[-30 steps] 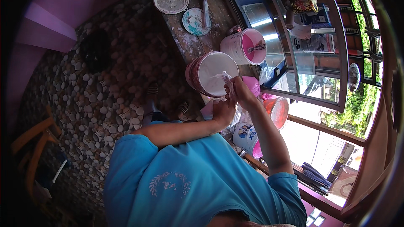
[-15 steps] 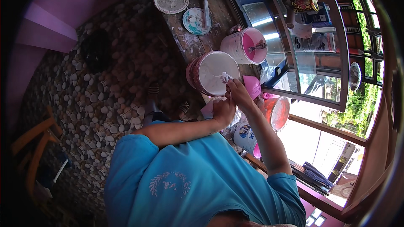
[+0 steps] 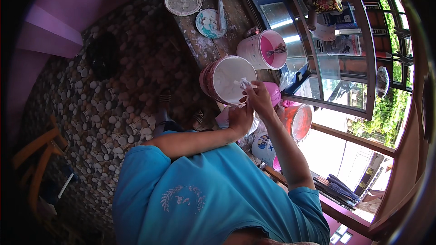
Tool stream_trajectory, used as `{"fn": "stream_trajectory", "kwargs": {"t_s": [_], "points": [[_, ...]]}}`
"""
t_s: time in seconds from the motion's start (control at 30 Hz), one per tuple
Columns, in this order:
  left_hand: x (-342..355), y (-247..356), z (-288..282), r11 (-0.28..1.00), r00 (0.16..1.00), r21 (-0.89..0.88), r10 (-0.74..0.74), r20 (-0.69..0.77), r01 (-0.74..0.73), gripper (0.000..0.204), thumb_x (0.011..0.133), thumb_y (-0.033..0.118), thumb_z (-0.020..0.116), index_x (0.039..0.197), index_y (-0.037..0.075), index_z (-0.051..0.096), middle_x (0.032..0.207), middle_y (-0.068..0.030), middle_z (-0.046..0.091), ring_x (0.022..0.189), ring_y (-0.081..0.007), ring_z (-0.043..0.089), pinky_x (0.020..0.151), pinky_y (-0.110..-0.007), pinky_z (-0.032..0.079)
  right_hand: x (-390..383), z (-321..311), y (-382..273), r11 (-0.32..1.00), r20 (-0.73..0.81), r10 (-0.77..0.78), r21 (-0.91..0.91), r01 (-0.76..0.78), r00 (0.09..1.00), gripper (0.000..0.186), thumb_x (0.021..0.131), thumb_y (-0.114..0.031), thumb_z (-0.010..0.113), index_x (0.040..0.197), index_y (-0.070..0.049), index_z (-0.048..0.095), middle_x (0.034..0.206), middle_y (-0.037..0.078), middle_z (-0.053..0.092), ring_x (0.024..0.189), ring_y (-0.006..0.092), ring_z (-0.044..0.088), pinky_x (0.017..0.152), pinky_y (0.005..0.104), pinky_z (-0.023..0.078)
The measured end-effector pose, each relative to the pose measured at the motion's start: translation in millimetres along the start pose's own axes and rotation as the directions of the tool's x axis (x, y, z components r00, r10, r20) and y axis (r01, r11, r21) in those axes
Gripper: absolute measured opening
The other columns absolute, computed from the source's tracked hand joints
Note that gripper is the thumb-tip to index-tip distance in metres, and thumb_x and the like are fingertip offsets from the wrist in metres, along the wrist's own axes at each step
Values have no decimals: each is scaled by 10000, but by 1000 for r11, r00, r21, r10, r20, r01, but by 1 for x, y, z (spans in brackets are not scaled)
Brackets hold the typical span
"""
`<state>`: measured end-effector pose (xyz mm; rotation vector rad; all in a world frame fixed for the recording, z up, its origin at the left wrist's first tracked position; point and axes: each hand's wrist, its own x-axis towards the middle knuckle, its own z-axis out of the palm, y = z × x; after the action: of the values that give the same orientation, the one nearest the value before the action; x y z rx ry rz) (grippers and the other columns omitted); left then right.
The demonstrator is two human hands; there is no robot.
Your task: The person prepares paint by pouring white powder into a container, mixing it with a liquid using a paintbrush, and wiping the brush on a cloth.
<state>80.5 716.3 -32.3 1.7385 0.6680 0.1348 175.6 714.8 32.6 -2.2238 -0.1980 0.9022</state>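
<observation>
My left hand (image 3: 240,119) is closed around the gathered neck of a white plastic bag (image 3: 253,126). The bag's body hangs below it, partly hidden behind my hands. Just above, my right hand (image 3: 260,100) has its fingers bent round the neck, close under the crumpled white top (image 3: 243,83). That top stands in front of the mouth of a large bucket (image 3: 221,70), white inside with reddish smears outside. Beside it a white bucket with pink paint (image 3: 243,51) holds a dirty tool.
A worn wooden bench (image 3: 193,31) carries a round lid with dried white paste (image 3: 183,0) and a small plate (image 3: 204,26) with a knife-like tool (image 3: 221,16). A red-orange tub (image 3: 299,122) and a printed bucket (image 3: 263,149) stand right. A glass cabinet (image 3: 327,75) stands beyond.
My right fingers have loosened and spread slightly at the bag's neck. The crumpled top shows more fully. My left hand keeps its hold in nearly the same spot.
</observation>
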Motion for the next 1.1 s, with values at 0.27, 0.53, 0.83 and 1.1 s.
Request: {"fn": "stream_trajectory", "kwargs": {"t_s": [0.27,0.53,0.83,1.1], "points": [[3,-3,0,1000,999,-20,24,33,-23,507,979,324,274,835,33,664,793,-190,667,801,-383,631,792,-506,402,-7,-3,-1,963,6,-256,-91,255,967,407,873,-169,626,1227,-10,504,921,166,674,747,197,689,643,289,525],[2,-2,-4,1000,998,-17,11,60,-10,519,975,311,279,768,34,666,764,-206,658,781,-383,628,784,-510,386,-2,1,3,957,-127,-252,-180,227,959,269,829,-130,665,1030,42,620,752,124,686,698,155,685,605,270,520],[2,-2,-5,1000,1000,-4,15,26,-15,464,962,282,311,761,50,658,734,-196,650,727,-376,621,754,-500,381,2,2,0,967,-102,-220,-151,203,970,218,834,-124,650,955,57,629,734,122,686,653,155,680,593,266,518],[1,1,-11,998,999,-62,4,47,-1,485,973,299,294,775,43,655,739,-199,648,751,-379,617,773,-505,370,-5,6,-5,984,-114,-171,-78,162,979,215,837,-131,650,969,38,639,764,125,688,686,168,689,610,272,534]]}}
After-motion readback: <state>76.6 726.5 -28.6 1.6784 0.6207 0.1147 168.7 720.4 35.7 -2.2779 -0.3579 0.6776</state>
